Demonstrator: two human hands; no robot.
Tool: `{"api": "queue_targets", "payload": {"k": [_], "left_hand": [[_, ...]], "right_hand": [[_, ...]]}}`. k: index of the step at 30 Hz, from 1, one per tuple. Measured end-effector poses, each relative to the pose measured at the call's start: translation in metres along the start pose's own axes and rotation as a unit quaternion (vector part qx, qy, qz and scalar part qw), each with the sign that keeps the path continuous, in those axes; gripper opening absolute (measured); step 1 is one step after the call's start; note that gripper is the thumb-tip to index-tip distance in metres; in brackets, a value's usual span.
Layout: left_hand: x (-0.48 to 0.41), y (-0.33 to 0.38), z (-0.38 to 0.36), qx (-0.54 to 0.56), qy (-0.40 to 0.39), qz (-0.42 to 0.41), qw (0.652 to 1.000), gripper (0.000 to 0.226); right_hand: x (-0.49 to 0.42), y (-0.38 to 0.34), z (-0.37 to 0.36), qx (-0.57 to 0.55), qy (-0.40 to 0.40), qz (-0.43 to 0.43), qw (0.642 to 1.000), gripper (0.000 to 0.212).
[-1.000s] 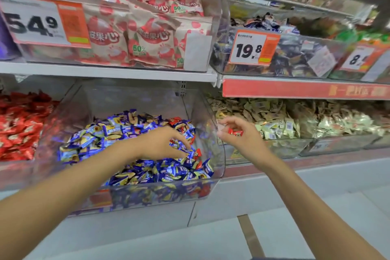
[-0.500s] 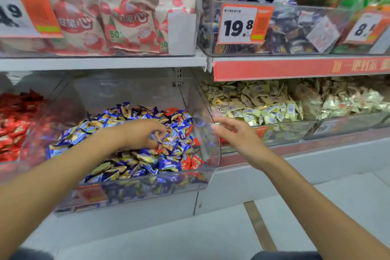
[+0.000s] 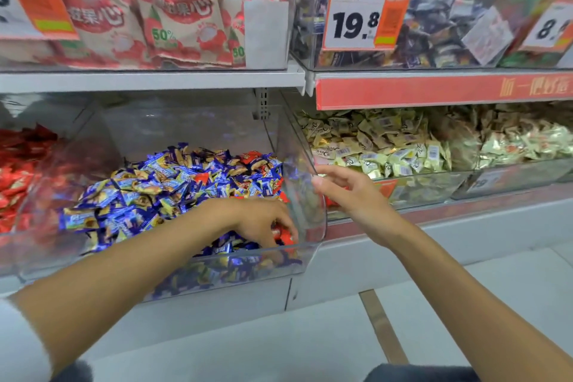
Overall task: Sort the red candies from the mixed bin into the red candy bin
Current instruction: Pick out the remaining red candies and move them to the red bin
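Note:
The clear mixed bin (image 3: 313, 164) holds a heap of blue-and-gold wrapped candies with a few red candies (image 3: 251, 157) among them. My left hand (image 3: 257, 220) is down in the bin's front right corner, its fingertips pinched on a red candy (image 3: 283, 235). My right hand (image 3: 353, 195) hovers just outside the bin's right wall, fingers loosely curled, and red candy (image 3: 330, 202) shows under its palm. The red candy bin (image 3: 18, 177) sits at the far left, partly cut off by the frame edge.
To the right stand bins of cream-wrapped candies (image 3: 387, 146). An upper shelf carries pink snack bags (image 3: 155, 15) and a bin of dark candies behind a 19.8 price tag (image 3: 356, 20). Below the shelves is a grey tiled floor (image 3: 310, 350).
My left hand went from the middle of the pile to the bin's front right corner and closed on a red candy. My right hand stayed by the bin's right wall. The view moved closer.

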State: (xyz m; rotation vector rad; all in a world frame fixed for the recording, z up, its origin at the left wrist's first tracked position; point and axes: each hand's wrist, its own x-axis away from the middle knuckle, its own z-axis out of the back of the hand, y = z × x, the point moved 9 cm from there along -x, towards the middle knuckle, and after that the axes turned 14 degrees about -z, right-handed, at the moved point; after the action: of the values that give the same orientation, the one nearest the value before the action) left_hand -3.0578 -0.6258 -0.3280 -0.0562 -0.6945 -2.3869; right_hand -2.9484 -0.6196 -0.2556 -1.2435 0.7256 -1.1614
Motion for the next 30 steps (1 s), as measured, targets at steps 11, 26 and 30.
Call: {"api": "queue_targets", "payload": {"k": [11, 26, 30], "left_hand": [[0.111, -0.047, 0.092, -0.023, 0.243, 0.131, 0.961, 0.007], [0.186, -0.037, 0.108, 0.038, 0.339, 0.121, 0.932, 0.028], [0.196, -0.037, 0.104, 0.025, 0.335, 0.132, 0.932, 0.035]], "right_hand": [[0.003, -0.014, 0.011, 0.054, 0.067, 0.046, 0.995, 0.025], [-0.037, -0.008, -0.115, 0.418, -0.083, -0.039, 0.904, 0.033], [-0.043, 0.021, -0.125, 0.477, -0.118, -0.082, 0.867, 0.046]]}}
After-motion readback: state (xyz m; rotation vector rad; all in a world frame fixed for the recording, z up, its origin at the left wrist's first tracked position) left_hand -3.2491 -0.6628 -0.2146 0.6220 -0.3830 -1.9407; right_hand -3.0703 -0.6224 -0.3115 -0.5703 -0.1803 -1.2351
